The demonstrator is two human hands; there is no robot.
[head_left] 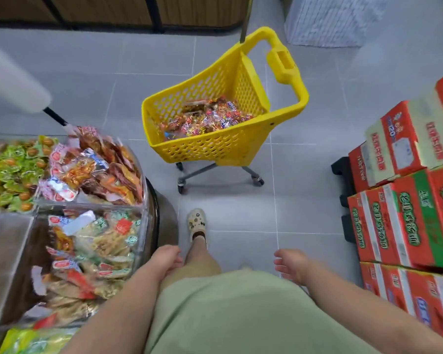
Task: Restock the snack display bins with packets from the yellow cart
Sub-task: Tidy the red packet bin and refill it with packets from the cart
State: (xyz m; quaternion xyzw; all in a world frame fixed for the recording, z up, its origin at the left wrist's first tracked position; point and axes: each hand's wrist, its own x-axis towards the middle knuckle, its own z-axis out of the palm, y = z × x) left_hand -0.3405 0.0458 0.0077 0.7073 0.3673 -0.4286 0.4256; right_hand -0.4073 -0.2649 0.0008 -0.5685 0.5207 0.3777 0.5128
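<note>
A yellow plastic cart [243, 139] stands on the grey floor ahead of me, holding a heap of small colourful snack packets [205, 118]. Clear display bins [143, 180] at my left are piled with packets: brown and red ones [95, 164] in the far bin, pale and green ones [100, 246] in the near bin, green ones [8, 172] further left. My left hand [168, 259] hangs beside the bins with loosely curled fingers and holds nothing. My right hand [292, 264] hangs empty with relaxed fingers. Both hands are well short of the cart.
Stacked red and green cartons [407, 218] line the right side on black risers. A dark shelf base [113, 24] runs along the far wall. A white pole [13, 83] slants over the bins. My foot in a pale clog [197, 223] stands between bins and cart.
</note>
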